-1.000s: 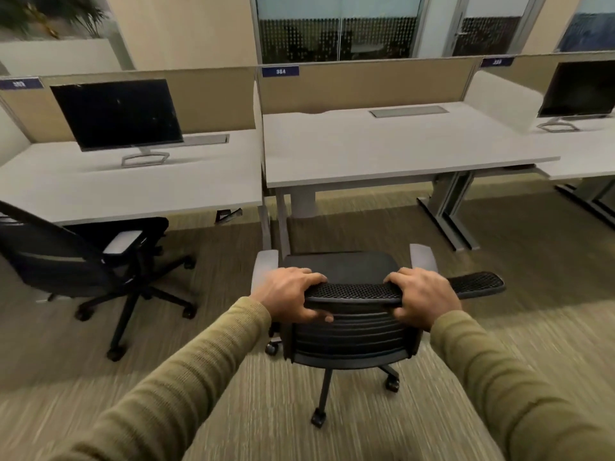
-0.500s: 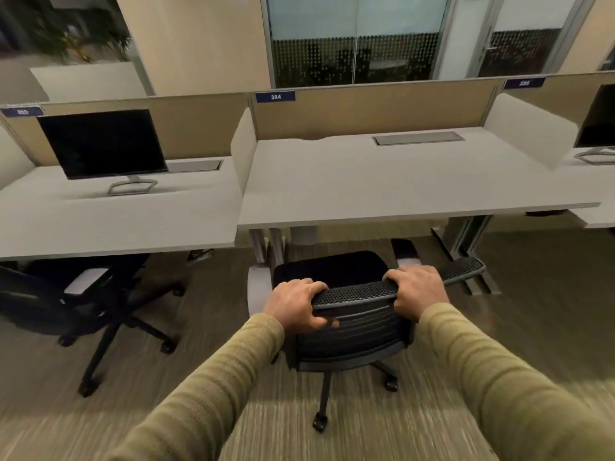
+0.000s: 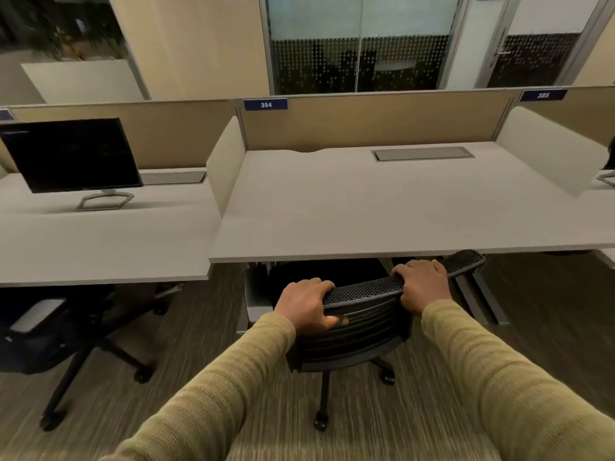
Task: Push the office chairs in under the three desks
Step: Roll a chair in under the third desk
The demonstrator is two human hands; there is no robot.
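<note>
A black mesh-backed office chair (image 3: 359,324) stands in front of the middle desk (image 3: 382,207), labelled 384. Its seat and armrests are partly under the desktop edge. My left hand (image 3: 307,302) grips the top of the backrest at its left end. My right hand (image 3: 421,284) grips the same top edge nearer the right. A second black chair (image 3: 56,334) sits partly under the left desk (image 3: 100,241), its back towards me and to the left. The right desk (image 3: 607,194) shows only at the frame edge.
A dark monitor (image 3: 71,156) stands on the left desk. Beige divider panels (image 3: 382,123) run behind and between the desks. Grey desk legs (image 3: 479,294) stand right of the chair. Striped carpet (image 3: 233,377) covers the floor; glass walls lie beyond.
The chair has rolled forward with both hands on its backrest; its seat and armrests have gone from open floor to under the middle desk's edge. I have moved closer to the desks.
</note>
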